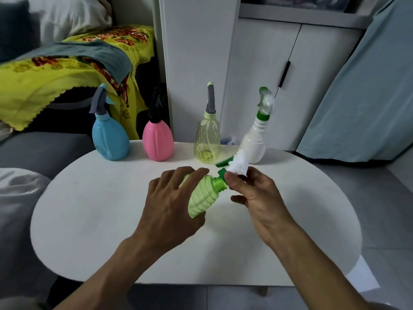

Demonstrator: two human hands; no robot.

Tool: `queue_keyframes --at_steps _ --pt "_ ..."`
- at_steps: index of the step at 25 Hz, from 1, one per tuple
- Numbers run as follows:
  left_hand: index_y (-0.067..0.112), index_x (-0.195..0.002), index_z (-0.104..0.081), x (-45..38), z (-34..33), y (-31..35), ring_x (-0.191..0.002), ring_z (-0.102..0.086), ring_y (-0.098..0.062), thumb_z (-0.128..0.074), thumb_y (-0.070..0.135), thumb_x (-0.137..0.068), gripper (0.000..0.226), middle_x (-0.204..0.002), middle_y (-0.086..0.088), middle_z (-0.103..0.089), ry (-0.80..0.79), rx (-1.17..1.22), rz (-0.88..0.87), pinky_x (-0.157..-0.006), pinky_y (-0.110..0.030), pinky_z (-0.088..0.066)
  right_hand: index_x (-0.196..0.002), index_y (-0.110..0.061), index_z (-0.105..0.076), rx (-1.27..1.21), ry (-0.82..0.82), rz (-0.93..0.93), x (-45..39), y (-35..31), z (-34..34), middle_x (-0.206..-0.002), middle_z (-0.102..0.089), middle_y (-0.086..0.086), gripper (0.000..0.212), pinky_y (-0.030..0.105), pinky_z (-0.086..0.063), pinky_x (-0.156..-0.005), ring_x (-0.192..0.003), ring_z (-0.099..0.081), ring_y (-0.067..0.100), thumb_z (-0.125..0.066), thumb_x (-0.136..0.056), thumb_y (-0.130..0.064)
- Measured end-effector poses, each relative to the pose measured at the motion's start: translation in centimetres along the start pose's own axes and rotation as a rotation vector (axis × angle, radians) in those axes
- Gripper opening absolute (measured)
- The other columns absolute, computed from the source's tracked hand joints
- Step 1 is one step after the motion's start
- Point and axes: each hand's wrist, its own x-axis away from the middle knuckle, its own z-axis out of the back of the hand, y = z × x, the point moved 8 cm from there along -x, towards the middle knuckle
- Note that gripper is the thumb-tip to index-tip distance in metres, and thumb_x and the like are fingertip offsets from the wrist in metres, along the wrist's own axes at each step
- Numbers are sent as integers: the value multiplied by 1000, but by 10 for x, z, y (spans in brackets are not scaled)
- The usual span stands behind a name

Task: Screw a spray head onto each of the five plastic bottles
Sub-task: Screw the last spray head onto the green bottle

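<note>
Four bottles [158,139] with spray heads fitted are stood at the table [89,209] back. The fifth, a green bottle [201,198], is gripped tilted above the table by the left hand [172,206]. Its neck is bare, while the last spray head [238,164] is pinched by the right hand [257,195] fingers just beside it, not yet screwed on.

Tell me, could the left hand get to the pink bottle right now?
Probably not at once: the left hand is busy holding the green bottle. The pink bottle stands upright at the table's far edge, with nothing between, so once freed it likely could.
</note>
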Motion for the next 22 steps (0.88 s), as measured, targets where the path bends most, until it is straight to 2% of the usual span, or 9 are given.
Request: queue_keyframes --at_steps 2,3,4,6,8,10,14,19,22 --pt "24 -135 -50 1 4 0 -106 -58 -30 -82 34 -60 82 -124 -4 -62 -5 -5 -13 -83 -46 -49 -126 -33 -53 136 73 20 -3 -6 12 -129 -62 -3 89 33 -52 -82 -111 -64 17 -87 -46 -55" --pt "25 -135 -50 1 5 -1 -106 -58 -30 -81 35 -60 82 -124 -3 -62 -6 -7 -16 -83 -46 -49 -135 -36 -43 266 87 79 -2 -12 15 -140 -52 -6 96 32 -49 -91 -121 -56 15 -85 -52 -57" --pt "25 -135 -49 0 7 -1 -106 -58 -30 -80 35 -61 81 -123 -2 -62 -10 -6 -21 -83 -47 -49 -140 -36 -38 429 66 193 0 -23 13 -146 -45 -8 92 32 -43 -100 -130 -46 13 -80 -61 -60" --pt "26 -134 -50 -1 8 -1 -106 -58 -28 -79 36 -62 78 -123 -1 -62 -28 -3 -35 -83 -46 -50 -131 -29 -52 706 -49 452 9 -41 -3 -141 -52 -8 62 37 -39 -107 -134 -40 10 -64 -79 -60" --pt "28 -134 -51 -2 9 -1 -105 -58 -27 -79 37 -62 77 -122 0 -61 -53 -20 -69 -82 -46 -50 -112 -21 -68 780 -142 562 17 -47 -11 -116 -68 -9 39 41 -44 -102 -116 -55 7 -62 -86 -50" --pt "31 -134 -48 0 10 -1 -106 -57 -27 -80 37 -61 80 -123 0 -61 -83 -46 -99 -82 -46 -50 -106 -19 -70 798 -222 566 23 -47 -13 -104 -72 -10 36 35 -52 -90 -100 -63 10 -61 -87 -48" --pt "33 -134 -45 2 10 -1 -106 -57 -26 -79 41 -58 84 -123 1 -60 -116 -66 -121 -82 -44 -51 -109 -20 -66 791 -321 544 28 -41 -16 -104 -69 -16 38 13 -52 -79 -100 -63 6 -63 -85 -50" --pt "36 -134 -42 3 5 -4 -105 -57 -22 -80 45 -59 85 -124 5 -60 -203 -51 -105 -83 -41 -51 -105 -14 -63 891 -315 723 36 -39 -28 -106 -66 -5 29 25 -55 -78 -95 -63 12 -79 -82 -22" --pt "37 -134 -41 0 10 -2 -104 -56 -22 -79 44 -59 84 -123 5 -60 -204 -46 -120 -84 -42 -51 -102 -10 -63 864 -323 760 37 -40 -30 -106 -64 -2 28 20 -54 -79 -96 -60 12 -80 -80 -18"
